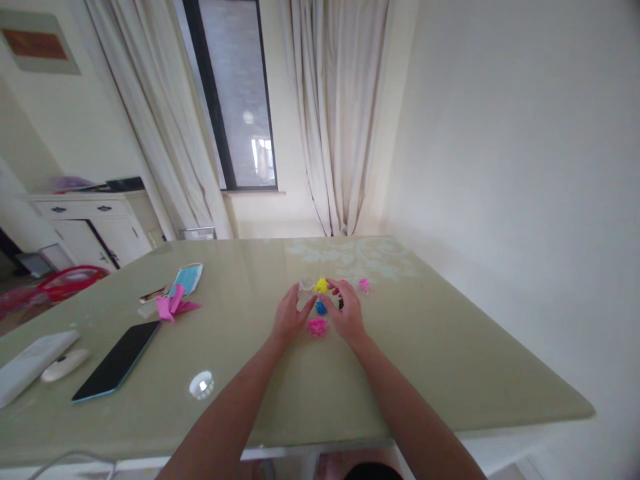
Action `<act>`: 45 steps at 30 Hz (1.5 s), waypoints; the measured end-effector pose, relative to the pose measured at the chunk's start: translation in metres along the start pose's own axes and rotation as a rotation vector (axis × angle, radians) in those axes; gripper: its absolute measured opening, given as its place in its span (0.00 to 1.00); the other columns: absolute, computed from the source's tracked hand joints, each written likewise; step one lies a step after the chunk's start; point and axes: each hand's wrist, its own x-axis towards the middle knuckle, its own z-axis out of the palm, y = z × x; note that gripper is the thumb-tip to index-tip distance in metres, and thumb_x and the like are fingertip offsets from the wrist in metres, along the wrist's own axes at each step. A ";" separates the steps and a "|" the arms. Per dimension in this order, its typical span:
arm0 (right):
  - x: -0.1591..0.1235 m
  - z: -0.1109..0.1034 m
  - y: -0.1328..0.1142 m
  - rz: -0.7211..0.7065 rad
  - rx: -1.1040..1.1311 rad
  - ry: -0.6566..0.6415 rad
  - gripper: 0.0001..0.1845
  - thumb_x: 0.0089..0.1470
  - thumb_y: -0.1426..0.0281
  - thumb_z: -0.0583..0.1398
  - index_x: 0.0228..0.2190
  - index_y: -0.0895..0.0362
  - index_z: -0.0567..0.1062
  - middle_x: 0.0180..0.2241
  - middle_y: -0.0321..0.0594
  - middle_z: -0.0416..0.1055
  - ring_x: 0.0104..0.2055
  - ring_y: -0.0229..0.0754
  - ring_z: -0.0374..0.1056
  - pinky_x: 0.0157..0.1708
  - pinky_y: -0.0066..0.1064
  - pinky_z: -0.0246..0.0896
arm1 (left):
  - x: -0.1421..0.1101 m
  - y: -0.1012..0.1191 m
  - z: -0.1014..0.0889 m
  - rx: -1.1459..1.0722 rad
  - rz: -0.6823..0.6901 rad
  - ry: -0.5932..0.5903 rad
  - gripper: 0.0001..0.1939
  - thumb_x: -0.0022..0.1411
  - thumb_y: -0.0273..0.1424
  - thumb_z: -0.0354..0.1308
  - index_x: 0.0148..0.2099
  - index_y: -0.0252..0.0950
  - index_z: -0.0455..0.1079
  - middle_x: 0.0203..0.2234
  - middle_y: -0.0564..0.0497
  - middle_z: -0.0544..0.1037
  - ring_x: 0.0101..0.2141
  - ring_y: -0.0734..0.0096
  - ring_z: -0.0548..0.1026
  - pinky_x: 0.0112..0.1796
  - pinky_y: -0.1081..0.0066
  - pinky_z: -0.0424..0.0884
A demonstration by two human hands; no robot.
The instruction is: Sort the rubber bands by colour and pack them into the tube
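A white case (37,363) lies at the far left, with a white rounded object (65,365) just beside it; next comes a dark tablet (117,361), then a pink cloth (176,305) near a blue mask (188,278); the left hand (290,317) curves above the surface (240,400), thumb and forefinger spread (whether something thin is pinched, I cannot tell); between the hands lie a pink clump (317,327), a blue clump (321,308) and a yellow clump (321,285), with a clear ring (307,284) beside the yellow; the right hand (346,312) leans in, its fingers bent, their grip equally unclear; a small pink piece (365,286) sits beyond it; the step in hand seems to be fine two-handed fingering of these small pieces, and the next move calls for a light pinch; no brand, label or writing is readable.
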 end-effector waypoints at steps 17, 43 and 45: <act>0.001 -0.019 0.017 -0.097 -0.046 -0.602 0.16 0.57 0.57 0.70 0.40 0.56 0.82 0.37 0.43 0.81 0.38 0.45 0.75 0.42 0.35 0.68 | 0.017 -0.031 -0.030 0.041 -0.189 0.118 0.20 0.65 0.52 0.57 0.34 0.41 0.61 0.19 0.62 0.55 0.21 0.72 0.59 0.28 0.69 0.54; -0.012 -0.017 0.001 -0.045 -0.185 -0.720 0.11 0.66 0.61 0.63 0.41 0.52 0.84 0.36 0.41 0.80 0.41 0.47 0.74 0.43 0.36 0.66 | 0.007 -0.038 -0.080 0.423 -0.228 -0.229 0.21 0.68 0.43 0.59 0.61 0.46 0.71 0.49 0.46 0.81 0.39 0.58 0.80 0.40 0.65 0.71; -0.012 -0.017 0.002 -0.016 -0.153 -0.687 0.10 0.65 0.62 0.63 0.40 0.52 0.84 0.35 0.41 0.81 0.40 0.47 0.75 0.43 0.36 0.66 | 0.007 -0.039 -0.081 0.441 -0.229 -0.252 0.22 0.69 0.43 0.59 0.62 0.46 0.71 0.50 0.46 0.81 0.39 0.58 0.81 0.40 0.64 0.72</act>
